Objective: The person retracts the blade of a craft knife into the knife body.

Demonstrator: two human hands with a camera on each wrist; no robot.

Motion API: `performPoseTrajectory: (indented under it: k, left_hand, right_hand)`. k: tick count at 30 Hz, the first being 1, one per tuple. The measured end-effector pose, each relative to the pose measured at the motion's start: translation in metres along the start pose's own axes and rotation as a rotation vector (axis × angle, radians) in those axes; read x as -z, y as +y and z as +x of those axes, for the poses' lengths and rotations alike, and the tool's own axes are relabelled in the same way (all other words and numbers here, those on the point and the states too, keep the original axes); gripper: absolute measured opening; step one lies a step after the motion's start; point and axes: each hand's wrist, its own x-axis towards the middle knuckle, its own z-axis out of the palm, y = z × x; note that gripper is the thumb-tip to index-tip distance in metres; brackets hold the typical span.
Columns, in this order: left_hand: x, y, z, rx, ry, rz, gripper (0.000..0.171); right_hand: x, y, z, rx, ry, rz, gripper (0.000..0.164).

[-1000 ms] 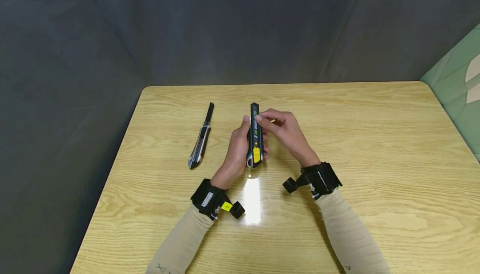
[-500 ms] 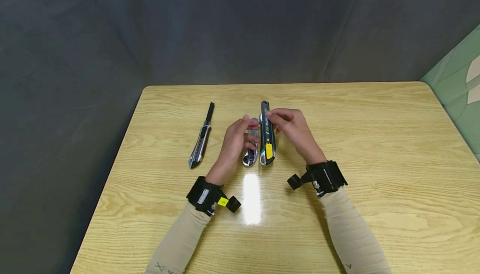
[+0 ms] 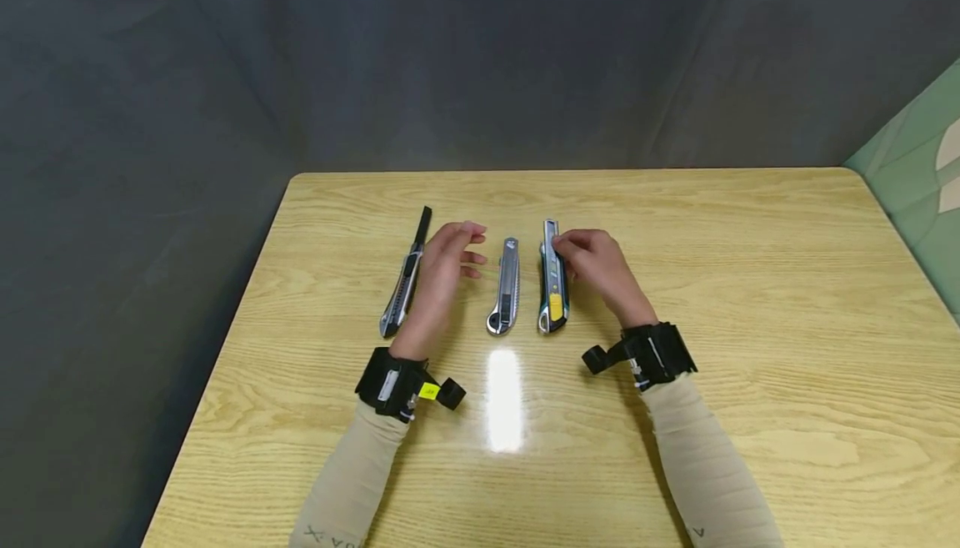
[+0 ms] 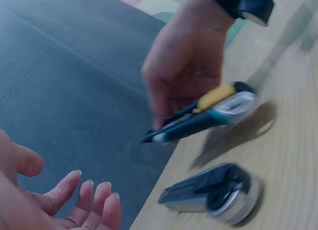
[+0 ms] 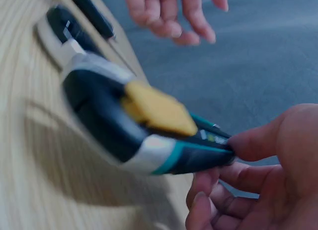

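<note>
My right hand (image 3: pixel 602 273) pinches the front end of a dark green and black utility knife (image 3: pixel 553 277) with a yellow slider, thumb on one side and fingers on the other. In the right wrist view this utility knife (image 5: pixel 149 125) is tilted above the table, its shadow below. A silver utility knife (image 3: pixel 507 285) with a black slider lies on the table between my hands. My left hand (image 3: pixel 438 277) hovers empty with relaxed fingers, left of the silver knife. Right beside it lies a slim black and silver utility knife (image 3: pixel 399 298), partly behind the hand in the head view.
The wood-grain table (image 3: pixel 750 323) has its far edge along a dark cloth backdrop (image 3: pixel 480 64). A green patterned panel (image 3: pixel 911 156) stands at the far right. Light glares off the table (image 3: pixel 504 402) in front of the silver knife.
My left hand has let go and moved left, uncovering the silver knife on the table. My right hand has carried the yellow-slider utility knife to the right. The slim knife stays put.
</note>
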Motion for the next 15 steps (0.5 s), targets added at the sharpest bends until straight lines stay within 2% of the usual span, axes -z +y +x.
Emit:
performPoseTrajectory:
  k: [4,8,11,15]
  left_hand:
    - [0.012,0.002,0.003,-0.010,0.044,0.028,0.032]
    - [0.023,0.005,0.006,-0.014,0.088,0.047,0.031]
    - [0.033,0.008,0.008,-0.006,0.121,0.062,0.031]
    - [0.048,0.012,0.010,0.019,0.159,0.070,0.030]
  right_hand:
    - [0.000,0.006,0.002,-0.013,-0.030,-0.086,0.037]
    - [-0.001,0.009,0.003,-0.027,-0.037,-0.117,0.038]
    - [-0.001,0.011,0.004,-0.036,-0.027,-0.150,0.038]
    - [0.000,0.013,0.006,-0.019,-0.002,-0.247,0.039]
